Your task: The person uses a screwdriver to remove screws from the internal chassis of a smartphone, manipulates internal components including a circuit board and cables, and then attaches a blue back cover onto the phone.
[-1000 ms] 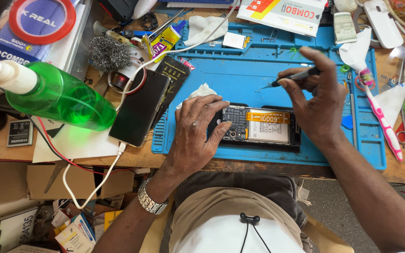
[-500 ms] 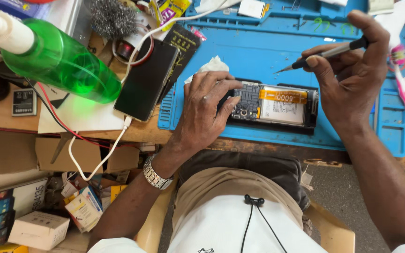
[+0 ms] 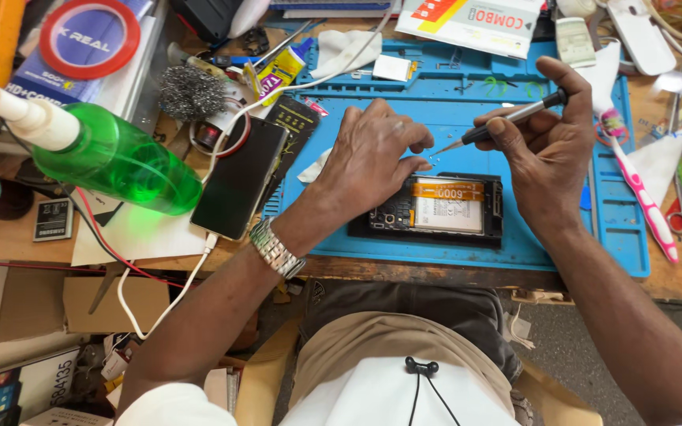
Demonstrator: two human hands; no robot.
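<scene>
Bright, even light, soft shadows, sharp focus, slight wide-angle bending at edges.

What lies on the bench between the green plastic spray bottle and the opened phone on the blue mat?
In the head view, a black smartphone with a white cable lies between bottle and opened phone.

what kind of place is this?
Most likely a phone repair bench. An opened phone with its battery exposed lies on a blue work mat; the right hand holds a fine screwdriver over it while the left hand reaches beside the tip. Spare parts and tools crowd the desk.
</scene>
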